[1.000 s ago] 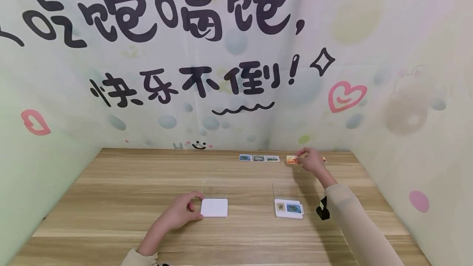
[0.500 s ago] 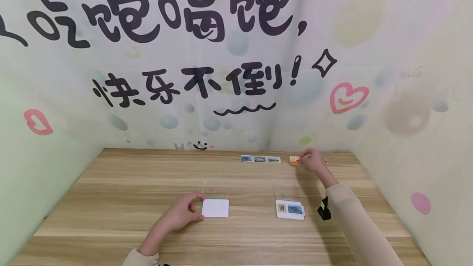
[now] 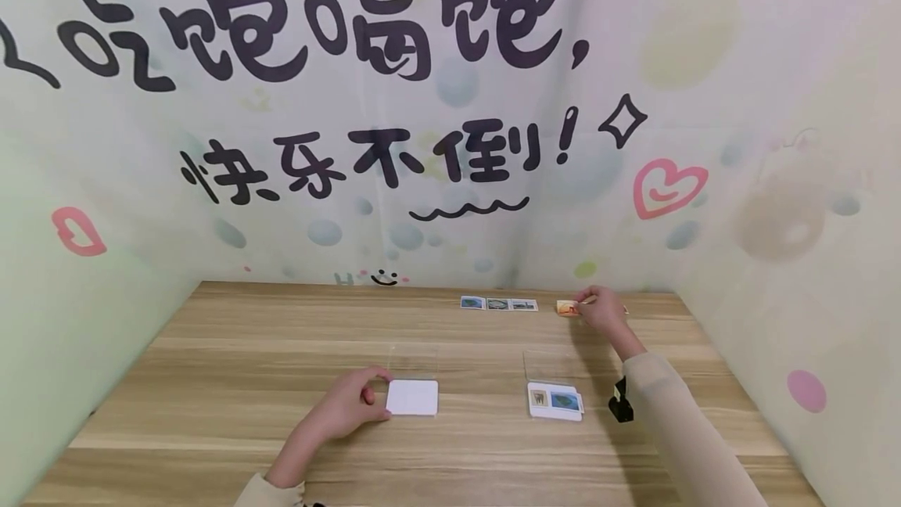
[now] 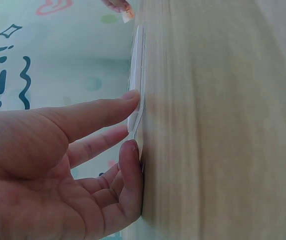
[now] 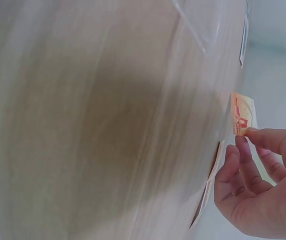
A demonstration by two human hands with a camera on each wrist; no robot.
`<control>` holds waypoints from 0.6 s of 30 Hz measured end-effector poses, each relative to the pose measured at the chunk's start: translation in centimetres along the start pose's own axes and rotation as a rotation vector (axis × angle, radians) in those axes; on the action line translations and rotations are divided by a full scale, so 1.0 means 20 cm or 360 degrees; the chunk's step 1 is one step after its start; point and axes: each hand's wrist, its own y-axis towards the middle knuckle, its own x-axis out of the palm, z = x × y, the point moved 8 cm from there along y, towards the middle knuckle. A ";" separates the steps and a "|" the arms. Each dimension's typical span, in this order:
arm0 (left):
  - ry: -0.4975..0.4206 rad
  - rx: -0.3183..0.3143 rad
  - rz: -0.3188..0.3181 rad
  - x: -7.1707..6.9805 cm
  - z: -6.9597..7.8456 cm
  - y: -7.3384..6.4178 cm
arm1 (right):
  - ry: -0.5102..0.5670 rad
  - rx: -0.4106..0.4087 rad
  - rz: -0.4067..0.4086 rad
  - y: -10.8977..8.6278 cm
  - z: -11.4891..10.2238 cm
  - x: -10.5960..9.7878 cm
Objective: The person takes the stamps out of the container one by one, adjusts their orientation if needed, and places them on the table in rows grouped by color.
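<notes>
My right hand (image 3: 604,310) pinches an orange and yellow stamp (image 5: 243,114) between thumb and fingertips, raised off the tabletop at the back right. Under that hand lie other stamps (image 5: 208,186), mostly hidden by it in the head view. My left hand (image 3: 350,404) holds the left side of a small clear plastic case with a white insert (image 3: 411,398), thumb at the near corner and a finger at the far one. The case lies flat, its transparent lid (image 3: 413,362) folded back.
To the right lies a second open case (image 3: 533,411) with a brown stamp (image 3: 539,398) and a blue-green stamp (image 3: 565,401) on its white insert. Three stamps (image 3: 497,304) stand in a row at the table's back edge, before a printed wall sheet (image 3: 296,249).
The right hand has lifted the orange stamp slightly from the row and tilted it. The left hand stays at the case. The whole head view has shifted a little.
</notes>
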 end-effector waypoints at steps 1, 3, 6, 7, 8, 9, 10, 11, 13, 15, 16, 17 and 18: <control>0.0002 0.0002 -0.0001 0.00 0.00 0.00 | -0.0011 0.0005 0.0004 0.00 0.00 0.00; -0.0002 0.0001 0.0000 0.00 0.00 0.00 | -0.0023 0.0019 0.0008 0.01 0.02 0.00; -0.0006 -0.0004 0.0005 0.00 0.00 0.00 | -0.0036 0.0032 0.0004 0.02 0.03 0.01; -0.0006 -0.0007 0.0006 0.00 0.00 0.00 | -0.0035 0.0030 0.0006 0.02 0.03 0.01; -0.0007 -0.0009 0.0008 0.00 -0.01 0.00 | -0.0037 0.0028 0.0008 0.02 0.03 0.01; -0.0006 -0.0010 0.0009 0.00 -0.01 0.01 | -0.0039 0.0024 0.0011 0.02 0.03 0.01; -0.0003 -0.0008 0.0012 0.00 -0.01 0.01 | -0.0040 0.0018 0.0018 0.02 0.03 0.01; -0.0001 -0.0005 0.0013 0.00 -0.01 0.01 | -0.0042 0.0013 0.0024 0.02 0.03 0.01; 0.0007 -0.0005 0.0011 0.00 -0.01 0.01 | -0.0034 0.0001 0.0035 0.02 0.03 0.00; 0.0006 -0.0004 0.0010 0.00 -0.01 0.01 | -0.0027 -0.0009 0.0034 0.02 0.03 0.00; 0.0006 -0.0002 0.0011 0.00 -0.01 0.01 | -0.0019 -0.0010 0.0032 0.03 0.03 0.01; 0.0004 -0.0005 0.0009 0.00 -0.01 0.01 | -0.0008 -0.0011 0.0027 0.03 0.03 0.01; 0.0003 -0.0008 0.0008 0.00 -0.01 0.01 | 0.0006 -0.0012 0.0023 0.03 0.03 0.01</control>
